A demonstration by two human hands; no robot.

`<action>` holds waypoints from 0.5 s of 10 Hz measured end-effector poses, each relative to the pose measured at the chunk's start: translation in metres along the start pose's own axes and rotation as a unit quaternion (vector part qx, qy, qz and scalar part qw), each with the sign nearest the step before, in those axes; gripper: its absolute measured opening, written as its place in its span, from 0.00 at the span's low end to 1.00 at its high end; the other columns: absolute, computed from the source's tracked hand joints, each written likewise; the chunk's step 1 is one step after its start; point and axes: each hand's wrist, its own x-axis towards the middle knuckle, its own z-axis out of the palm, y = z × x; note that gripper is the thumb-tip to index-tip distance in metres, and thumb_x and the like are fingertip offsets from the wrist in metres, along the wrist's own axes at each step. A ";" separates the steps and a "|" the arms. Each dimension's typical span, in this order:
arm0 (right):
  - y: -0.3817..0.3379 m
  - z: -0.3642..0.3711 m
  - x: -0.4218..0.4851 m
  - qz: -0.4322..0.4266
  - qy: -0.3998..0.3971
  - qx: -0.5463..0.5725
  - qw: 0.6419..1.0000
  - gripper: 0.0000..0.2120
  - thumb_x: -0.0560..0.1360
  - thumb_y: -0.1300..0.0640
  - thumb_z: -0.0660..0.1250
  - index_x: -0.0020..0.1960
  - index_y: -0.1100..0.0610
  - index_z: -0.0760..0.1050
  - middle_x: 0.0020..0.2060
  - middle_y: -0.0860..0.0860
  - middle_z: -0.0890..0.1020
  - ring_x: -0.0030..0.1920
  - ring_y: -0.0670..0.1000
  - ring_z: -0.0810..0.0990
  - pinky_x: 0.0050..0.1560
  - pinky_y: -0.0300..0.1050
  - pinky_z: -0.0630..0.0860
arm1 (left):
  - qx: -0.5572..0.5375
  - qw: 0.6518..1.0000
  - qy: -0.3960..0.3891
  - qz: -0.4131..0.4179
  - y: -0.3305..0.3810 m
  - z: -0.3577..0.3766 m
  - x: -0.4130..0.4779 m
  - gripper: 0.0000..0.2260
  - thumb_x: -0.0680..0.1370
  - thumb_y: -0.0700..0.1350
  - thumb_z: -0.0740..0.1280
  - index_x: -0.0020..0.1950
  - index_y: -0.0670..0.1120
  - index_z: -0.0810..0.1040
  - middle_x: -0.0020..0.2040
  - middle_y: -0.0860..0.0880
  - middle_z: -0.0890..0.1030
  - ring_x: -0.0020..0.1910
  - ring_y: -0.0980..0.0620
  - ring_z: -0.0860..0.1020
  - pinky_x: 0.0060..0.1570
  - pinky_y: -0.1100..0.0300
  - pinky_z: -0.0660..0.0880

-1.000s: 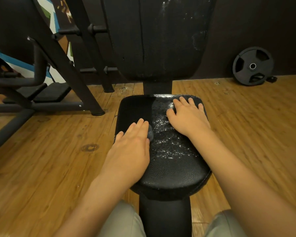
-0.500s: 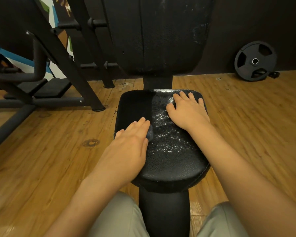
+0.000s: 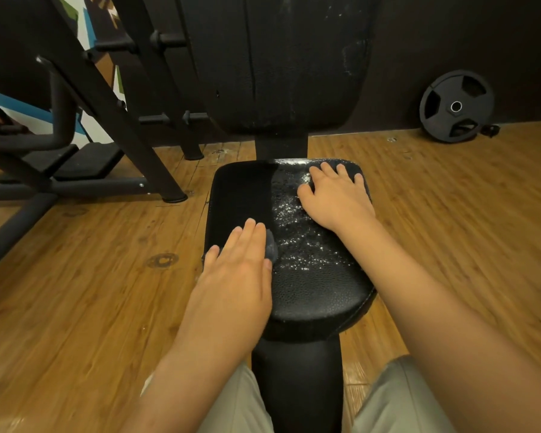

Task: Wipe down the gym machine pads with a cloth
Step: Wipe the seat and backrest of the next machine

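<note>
Seat pad (image 3: 310,295): black, wet-speckled on its right half. My left hand (image 3: 235,276): pad's 9 o'clock, fingers straight and together, pressing flat on the grey cloth (image 3: 270,246), only its edge showing. My right hand (image 3: 334,198): 1 o'clock, fingers spread, flat on the wet patch. Back pad (image 3: 278,73): 12 o'clock, upright. Weight plate (image 3: 456,106): 2 o'clock, against the wall.

Wooden floor (image 3: 91,307), dark wall (image 3: 450,42), weight plate (image 3: 455,106)

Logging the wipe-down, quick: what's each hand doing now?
Left hand: open, flat, pressing the grey cloth onto the seat pad.
Right hand: open, resting on the pad, empty.
</note>
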 end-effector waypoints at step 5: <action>-0.001 0.000 0.001 -0.001 0.000 0.003 1.000 0.29 0.85 0.44 0.47 0.83 0.53 0.54 0.83 0.53 0.53 0.83 0.59 0.48 0.80 0.63 0.45 | 0.008 0.994 0.105 0.022 -0.002 0.019 -0.006 0.26 0.82 0.47 0.50 0.77 0.41 0.68 0.75 0.43 0.72 0.74 0.44 0.71 0.71 0.45 0.67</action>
